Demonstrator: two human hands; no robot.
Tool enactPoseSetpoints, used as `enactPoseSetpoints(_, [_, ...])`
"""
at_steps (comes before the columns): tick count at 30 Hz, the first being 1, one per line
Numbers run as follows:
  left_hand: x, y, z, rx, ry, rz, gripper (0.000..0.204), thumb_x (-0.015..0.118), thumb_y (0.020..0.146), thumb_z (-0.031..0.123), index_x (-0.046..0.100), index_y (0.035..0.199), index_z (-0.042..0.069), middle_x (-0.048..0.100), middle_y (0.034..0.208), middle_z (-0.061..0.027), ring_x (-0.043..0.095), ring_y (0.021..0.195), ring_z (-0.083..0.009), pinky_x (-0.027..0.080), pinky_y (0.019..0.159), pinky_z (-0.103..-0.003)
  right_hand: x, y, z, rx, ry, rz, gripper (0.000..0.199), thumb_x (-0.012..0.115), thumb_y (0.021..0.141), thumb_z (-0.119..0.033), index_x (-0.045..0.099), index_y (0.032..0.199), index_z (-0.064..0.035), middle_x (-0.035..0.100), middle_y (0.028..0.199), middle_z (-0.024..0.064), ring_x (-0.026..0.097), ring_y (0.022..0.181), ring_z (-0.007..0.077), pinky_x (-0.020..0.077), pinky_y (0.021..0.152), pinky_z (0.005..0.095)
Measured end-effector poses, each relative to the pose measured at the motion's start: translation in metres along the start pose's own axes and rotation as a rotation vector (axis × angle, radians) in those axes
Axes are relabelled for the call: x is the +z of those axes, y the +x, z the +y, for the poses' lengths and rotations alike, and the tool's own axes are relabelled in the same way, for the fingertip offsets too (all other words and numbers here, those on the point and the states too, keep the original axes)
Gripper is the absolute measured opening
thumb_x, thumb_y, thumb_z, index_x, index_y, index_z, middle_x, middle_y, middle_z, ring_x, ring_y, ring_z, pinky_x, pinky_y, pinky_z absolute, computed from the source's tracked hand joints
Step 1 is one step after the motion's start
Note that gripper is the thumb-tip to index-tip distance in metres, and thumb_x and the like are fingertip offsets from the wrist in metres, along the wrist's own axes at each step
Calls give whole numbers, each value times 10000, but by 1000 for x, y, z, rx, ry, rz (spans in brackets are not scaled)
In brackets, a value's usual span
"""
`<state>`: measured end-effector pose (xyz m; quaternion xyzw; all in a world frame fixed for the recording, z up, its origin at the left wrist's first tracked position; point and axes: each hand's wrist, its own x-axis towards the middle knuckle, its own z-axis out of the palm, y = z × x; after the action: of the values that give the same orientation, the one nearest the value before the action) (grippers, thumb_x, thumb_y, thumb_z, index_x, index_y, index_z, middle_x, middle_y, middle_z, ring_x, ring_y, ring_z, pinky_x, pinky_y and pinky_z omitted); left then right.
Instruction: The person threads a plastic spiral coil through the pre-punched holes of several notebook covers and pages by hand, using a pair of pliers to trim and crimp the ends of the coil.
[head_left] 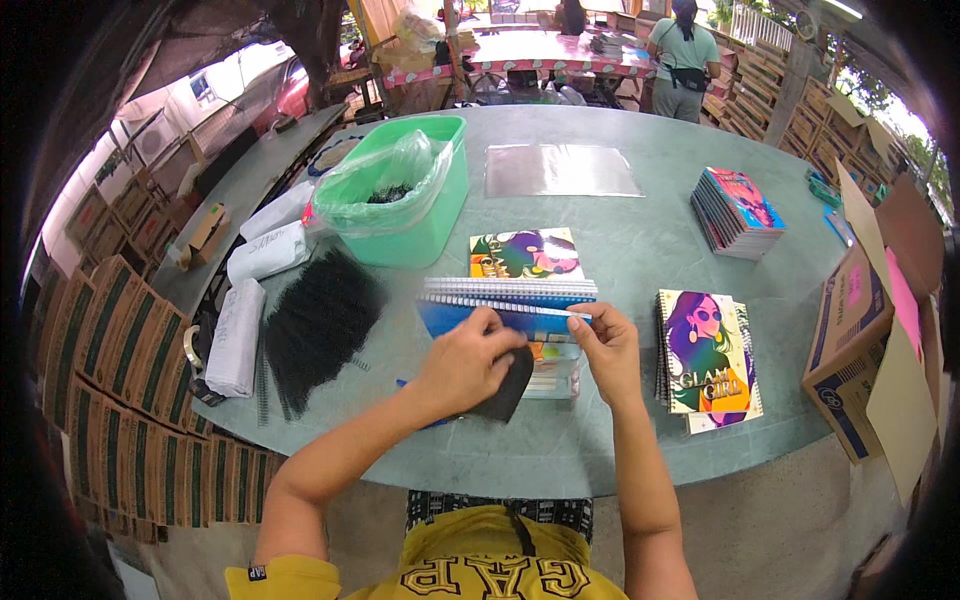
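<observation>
A blue-covered notebook with a row of punched holes and a pale binding edge lies crosswise before me. My right hand is closed on its right end, thumb on top. My left hand is closed at its left half, fingers curled against the cover; what is between the fingertips is hidden. Under the left hand sits a flat black piece with a rounded edge. Just beyond is a colourful notebook. Below the blue cover, other printed notebook parts show partly.
Black spiral coils lie at left beside white rolled bundles. A green bin with a plastic liner stands behind. Clear sheets lie at the back. Notebook stacks and an open carton are at right. A person stands far off.
</observation>
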<state>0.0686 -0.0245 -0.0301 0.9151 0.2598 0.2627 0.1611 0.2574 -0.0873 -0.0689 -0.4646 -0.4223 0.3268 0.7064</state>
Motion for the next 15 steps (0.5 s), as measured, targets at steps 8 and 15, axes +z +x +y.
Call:
enactPoseSetpoints(8, [1,18,10,55,27,66,249,702,708,29,657,949,74,563,885,-79,578,804,-223,476,725,-312,-10,-3,6,28,-76,11,152,656,856,-133,630,948,-16,539,688,-52,414,592,11,310,506,179])
enactPoseSetpoints(15, [-22,35,21,111,27,788,262,695,712,9,641,967,40,537,867,-87,542,796,-214,451,698,-300,-14,-5,5,67,41,29,333,531,932,-314,652,956,-4,623,784,-1,496,691,44,395,630,215])
